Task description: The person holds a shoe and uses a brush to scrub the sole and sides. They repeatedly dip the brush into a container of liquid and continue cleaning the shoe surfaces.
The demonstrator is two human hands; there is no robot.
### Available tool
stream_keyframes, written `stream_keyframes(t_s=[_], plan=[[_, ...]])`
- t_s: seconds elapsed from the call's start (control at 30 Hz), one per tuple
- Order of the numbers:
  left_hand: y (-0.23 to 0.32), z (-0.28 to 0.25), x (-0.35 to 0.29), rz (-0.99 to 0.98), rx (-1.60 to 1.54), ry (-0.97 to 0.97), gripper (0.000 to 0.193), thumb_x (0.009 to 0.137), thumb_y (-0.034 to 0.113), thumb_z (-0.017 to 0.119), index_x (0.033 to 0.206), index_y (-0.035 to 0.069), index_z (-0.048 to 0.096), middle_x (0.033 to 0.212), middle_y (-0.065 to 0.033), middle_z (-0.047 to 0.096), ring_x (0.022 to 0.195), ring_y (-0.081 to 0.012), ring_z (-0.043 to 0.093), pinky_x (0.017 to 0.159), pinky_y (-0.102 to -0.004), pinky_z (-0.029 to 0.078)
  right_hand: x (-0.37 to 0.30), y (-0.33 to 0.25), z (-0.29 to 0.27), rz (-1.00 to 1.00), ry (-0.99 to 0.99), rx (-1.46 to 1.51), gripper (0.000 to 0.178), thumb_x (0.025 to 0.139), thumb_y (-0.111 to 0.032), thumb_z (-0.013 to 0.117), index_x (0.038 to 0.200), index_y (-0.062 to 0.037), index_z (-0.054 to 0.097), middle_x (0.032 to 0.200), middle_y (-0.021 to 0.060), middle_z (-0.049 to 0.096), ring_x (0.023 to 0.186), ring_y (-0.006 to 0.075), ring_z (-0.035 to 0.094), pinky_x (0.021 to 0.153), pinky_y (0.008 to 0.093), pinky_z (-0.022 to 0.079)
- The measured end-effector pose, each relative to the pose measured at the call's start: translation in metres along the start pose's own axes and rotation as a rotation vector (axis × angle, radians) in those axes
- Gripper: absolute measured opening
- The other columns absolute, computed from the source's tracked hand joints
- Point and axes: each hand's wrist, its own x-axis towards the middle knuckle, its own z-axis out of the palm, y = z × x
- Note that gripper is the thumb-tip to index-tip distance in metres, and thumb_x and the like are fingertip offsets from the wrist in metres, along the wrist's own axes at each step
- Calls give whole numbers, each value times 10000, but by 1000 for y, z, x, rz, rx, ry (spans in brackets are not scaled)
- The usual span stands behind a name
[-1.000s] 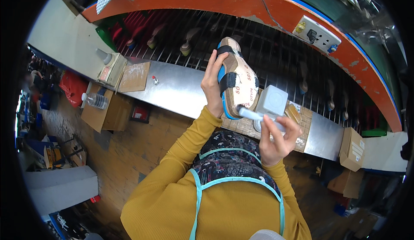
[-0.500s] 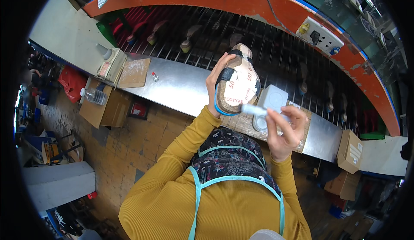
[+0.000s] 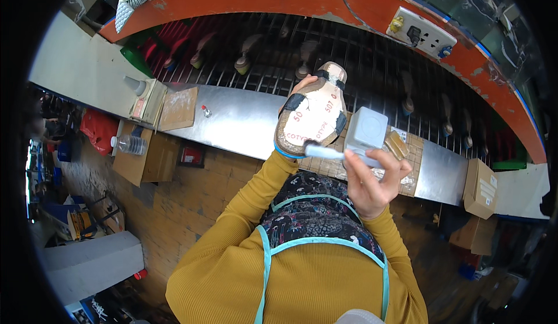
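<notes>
My left hand (image 3: 303, 84) grips an upturned shoe (image 3: 314, 114) from its left side. Most of that hand is hidden behind the shoe. The shoe has a pale bottom with red markings, black patches along its edges and a blue band at the near end. Between the fingers of my right hand (image 3: 375, 185) is a brush (image 3: 330, 153) with a pale handle. Its dark bristles lie against the near end of the shoe bottom, or very close to it. A grey-white box-shaped container (image 3: 368, 128) stands just beyond my right hand.
A metal ledge (image 3: 238, 117) runs before a rack of rods (image 3: 372, 68) carrying several shoes. On it lie a tile-patterned board (image 3: 415, 149), a small red-tipped item (image 3: 206, 111) and a cardboard piece (image 3: 178, 107). A carton (image 3: 481, 188) sits right; a power strip (image 3: 421, 33) is above.
My right hand and the brush have moved left across the near end of the shoe bottom. The shoe has shifted slightly left, and the view has turned a little.
</notes>
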Motion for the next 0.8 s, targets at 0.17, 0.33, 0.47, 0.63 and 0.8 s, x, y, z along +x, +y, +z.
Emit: stream_keyframes(t_s=[0.17,0.33,0.47,0.63,0.8], plan=[[0,8,0,-46,136,-5,598,901,247,648,1386,5,394,1289,-171,552,1137,-194,594,944,-308,530,-2,6,4,99,78,66,431,618,-115,862,1031,-199,768,987,4,538,784,124,532,811,327,244],[-8,8,-4,-126,-53,-2,619,895,275,658,1382,-1,393,1289,-220,528,1117,-260,607,871,-388,592,-10,4,-1,30,27,90,423,614,-115,862,1017,-201,769,991,6,531,791,132,529,817,331,246],[-3,16,-8,-157,-49,-23,680,873,299,691,1390,-6,373,1309,-212,507,1122,-275,603,887,-391,587,-11,6,4,110,85,134,387,623,-125,860,990,-212,771,953,7,526,837,152,503,781,333,268],[-5,12,-11,-213,-141,-32,746,830,297,743,1391,-13,361,1331,-194,478,1172,-274,565,903,-397,580,-23,9,7,105,98,195,374,625,-123,861,977,-215,771,938,14,524,846,161,494,769,332,283],[-4,15,-14,-165,46,-85,780,826,293,751,1404,-13,326,1343,-188,458,1196,-279,543,910,-420,577,-22,5,7,137,112,192,381,618,-116,864,975,-211,771,943,12,525,851,150,510,781,337,286]])
